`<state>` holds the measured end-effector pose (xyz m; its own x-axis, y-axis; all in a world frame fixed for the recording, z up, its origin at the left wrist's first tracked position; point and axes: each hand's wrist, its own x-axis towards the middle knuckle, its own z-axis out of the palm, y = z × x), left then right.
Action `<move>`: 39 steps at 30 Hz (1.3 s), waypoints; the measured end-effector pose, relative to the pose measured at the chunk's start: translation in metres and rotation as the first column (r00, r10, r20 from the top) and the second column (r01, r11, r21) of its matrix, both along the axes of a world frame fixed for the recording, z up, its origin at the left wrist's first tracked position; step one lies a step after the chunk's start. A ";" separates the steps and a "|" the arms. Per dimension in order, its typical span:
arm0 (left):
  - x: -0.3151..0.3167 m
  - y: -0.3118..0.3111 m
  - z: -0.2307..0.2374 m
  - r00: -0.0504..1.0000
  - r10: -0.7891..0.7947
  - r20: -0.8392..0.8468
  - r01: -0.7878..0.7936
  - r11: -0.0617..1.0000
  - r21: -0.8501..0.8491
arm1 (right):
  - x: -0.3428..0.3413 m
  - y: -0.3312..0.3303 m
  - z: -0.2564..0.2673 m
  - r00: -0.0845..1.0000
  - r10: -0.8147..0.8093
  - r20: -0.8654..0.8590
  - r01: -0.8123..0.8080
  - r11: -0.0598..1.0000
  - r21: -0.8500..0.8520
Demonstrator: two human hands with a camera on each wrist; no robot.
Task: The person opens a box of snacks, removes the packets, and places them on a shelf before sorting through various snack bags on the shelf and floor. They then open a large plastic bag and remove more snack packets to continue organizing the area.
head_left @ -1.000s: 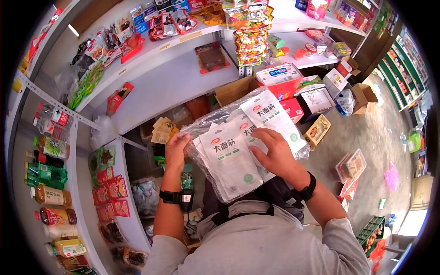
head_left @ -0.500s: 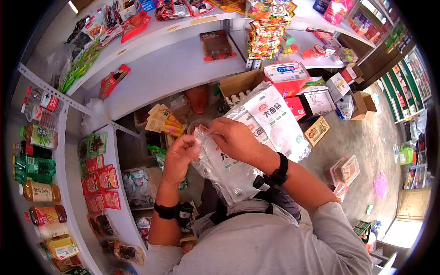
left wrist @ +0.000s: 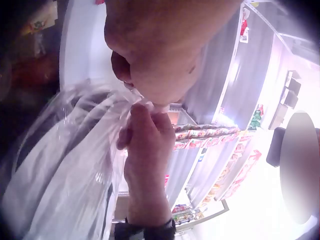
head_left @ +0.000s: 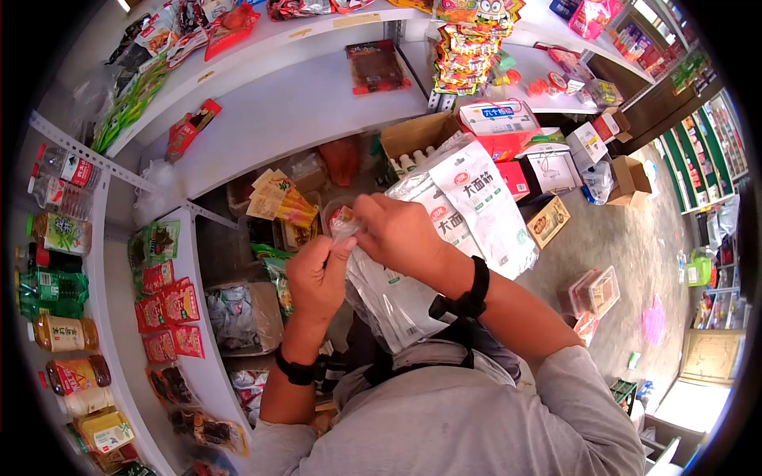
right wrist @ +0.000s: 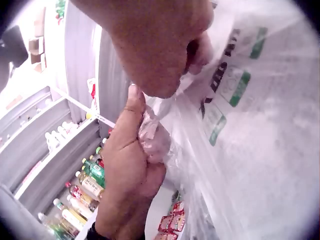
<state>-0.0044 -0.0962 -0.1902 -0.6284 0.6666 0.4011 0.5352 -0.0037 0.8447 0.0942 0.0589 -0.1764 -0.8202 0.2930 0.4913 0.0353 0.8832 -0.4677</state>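
Over the person's lap, the left hand [head_left: 314, 278] and the right hand [head_left: 406, 236] pinch the gathered edge of a clear, wrinkled plastic bag [head_left: 379, 305], which holds flat white packets [head_left: 490, 202]. Beyond it are an open cardboard carton [head_left: 417, 133] and a smooth, straight-edged white shelf [head_left: 294, 111]; to the right, grey floor [head_left: 575, 242] spreads widely.

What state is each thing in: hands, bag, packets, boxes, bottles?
left hand: pinching the clear bag
right hand: pinching the clear bag
clear bag: bunched between both hands; can't tell whether sealed
white packets: inside the clear bag
cardboard box behind: open, small bottles inside
brown carton on floor: open
water bottles: capped
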 end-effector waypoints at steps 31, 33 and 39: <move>-0.044 -0.008 0.004 0.946 -0.038 0.322 0.015 0.997 0.074 | 0.045 -0.002 0.013 0.994 -0.085 -0.071 0.050 0.916 -0.398; -0.044 -0.008 0.001 0.947 -0.061 0.315 0.040 0.996 0.074 | 0.049 -0.011 0.019 0.987 -0.118 -0.111 0.075 0.940 -0.333; -0.050 -0.010 -0.001 0.537 -0.065 0.841 0.004 0.997 0.074 | 0.041 -0.030 0.011 0.981 -0.102 -0.165 0.076 0.985 -0.155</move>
<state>-0.0548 -0.1058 -0.1915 -0.6734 0.6905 -0.2641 -0.4250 -0.0693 0.9025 0.1353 0.0284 -0.1657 -0.6948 0.4410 0.5681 0.0187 0.8008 -0.5986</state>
